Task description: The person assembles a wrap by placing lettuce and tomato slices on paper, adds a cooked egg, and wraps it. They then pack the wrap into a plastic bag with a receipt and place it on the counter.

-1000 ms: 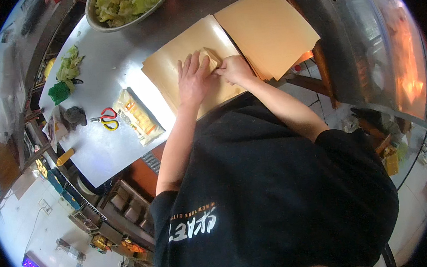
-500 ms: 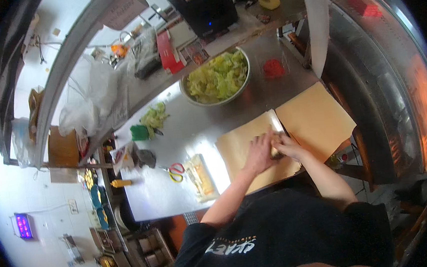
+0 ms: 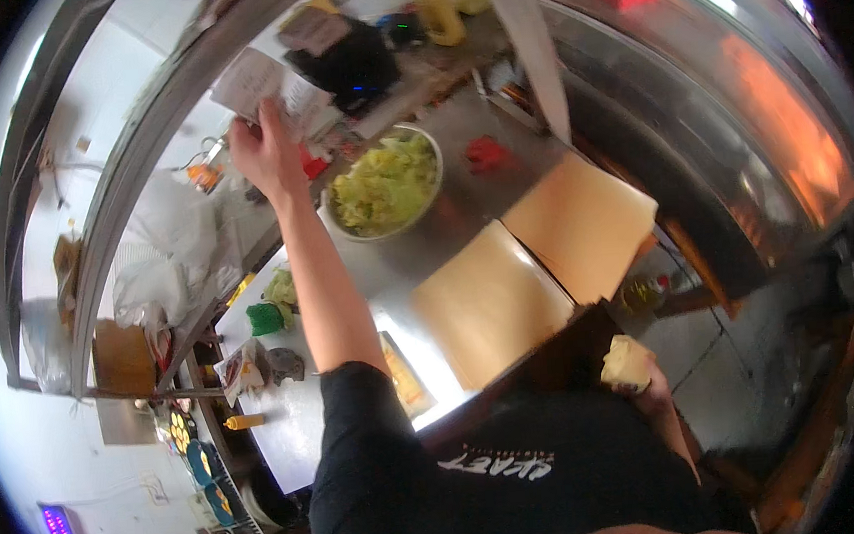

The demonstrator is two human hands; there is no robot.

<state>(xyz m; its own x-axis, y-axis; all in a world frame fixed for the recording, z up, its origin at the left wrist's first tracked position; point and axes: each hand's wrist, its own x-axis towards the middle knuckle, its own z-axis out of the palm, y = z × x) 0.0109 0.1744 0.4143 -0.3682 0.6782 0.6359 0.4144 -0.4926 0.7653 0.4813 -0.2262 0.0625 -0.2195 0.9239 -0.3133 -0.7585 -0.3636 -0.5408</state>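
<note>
My left hand (image 3: 268, 157) is raised at the end of an outstretched arm, up by the shelf frame. Its fingers look apart, with the tips at the lower edge of a white paper slip (image 3: 250, 78); whether they touch it is unclear. Low at the right, beyond the table's front edge, my right hand (image 3: 655, 390) is closed around a pale folded flatbread (image 3: 627, 364). Two brown paper sheets (image 3: 490, 307) (image 3: 584, 219) lie on the steel table. A long filled roll (image 3: 407, 374) rests on the table, partly behind my left arm.
A metal bowl of chopped lettuce (image 3: 385, 185) stands at the back, with a red heap (image 3: 488, 155) beside it. The shelf above holds a black printer (image 3: 352, 72) and plastic bags (image 3: 168, 227). A green object (image 3: 266, 318) sits at the left. A steel hood with an orange glow (image 3: 787, 128) fills the right.
My left hand has left the paper and risen to the shelf's paper slip. My right hand has carried the flatbread off the table, down to the right. The view has shifted.
</note>
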